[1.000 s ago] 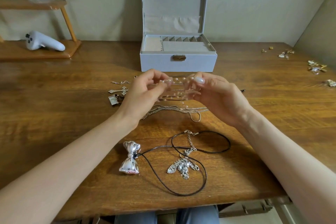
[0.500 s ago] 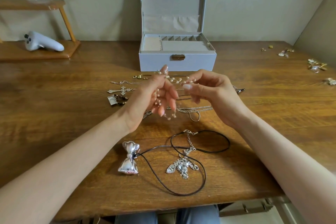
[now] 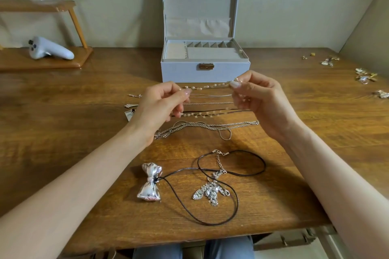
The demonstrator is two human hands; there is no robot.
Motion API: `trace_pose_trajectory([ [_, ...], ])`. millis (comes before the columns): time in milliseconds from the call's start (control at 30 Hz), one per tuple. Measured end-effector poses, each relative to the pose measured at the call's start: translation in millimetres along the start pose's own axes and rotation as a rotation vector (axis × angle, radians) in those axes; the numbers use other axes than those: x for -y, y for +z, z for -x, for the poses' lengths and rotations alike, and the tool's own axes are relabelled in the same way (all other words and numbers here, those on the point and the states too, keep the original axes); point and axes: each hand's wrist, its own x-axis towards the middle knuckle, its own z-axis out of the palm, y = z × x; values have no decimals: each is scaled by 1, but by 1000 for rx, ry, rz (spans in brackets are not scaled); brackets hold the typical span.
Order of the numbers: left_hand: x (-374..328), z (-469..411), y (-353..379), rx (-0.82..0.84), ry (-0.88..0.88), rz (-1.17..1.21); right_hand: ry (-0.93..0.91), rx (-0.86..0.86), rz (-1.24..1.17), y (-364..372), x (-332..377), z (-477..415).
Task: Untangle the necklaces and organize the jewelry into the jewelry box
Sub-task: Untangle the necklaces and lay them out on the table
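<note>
A pearl necklace [image 3: 210, 86] is stretched between my hands above the table. My left hand [image 3: 162, 104] pinches one end and my right hand [image 3: 255, 99] pinches the other; a lower strand of pearls [image 3: 202, 114] sags between them. Beneath lie thin chains [image 3: 210, 102] and a bundle of silver chains [image 3: 207, 127]. Nearer me a black cord [image 3: 231, 171] loops past a silver bow pendant [image 3: 149, 183] and a rhinestone pendant [image 3: 208, 192]. The grey jewelry box [image 3: 204, 69] stands open behind my hands.
Small pendants [image 3: 131, 108] lie left of my left hand. Loose earrings and charms [image 3: 365, 75] are scattered at the table's far right. A wooden stand [image 3: 45, 62] at the far left holds a white controller [image 3: 49, 49]. The table's front edge [image 3: 189, 239] runs just before my lap.
My hands have moved apart and pulled the pearl necklace out straight; a second ago they were close together with the pearls bunched between the fingers.
</note>
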Motion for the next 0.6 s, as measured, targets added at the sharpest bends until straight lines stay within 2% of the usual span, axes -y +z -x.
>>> trace_pose_trajectory([
  [100, 3, -1, 2, -55, 47, -85, 27, 63, -28, -2, -1, -1],
  [200, 3, -2, 1, -76, 39, -88, 44, 37, -81, -6, 1, -3],
  [433, -3, -2, -5, -101, -29, 93, 16, -87, 53, -9, 2, -3],
  [600, -8, -2, -8, -73, -46, 215, 31, 7, 52, -12, 2, -4],
])
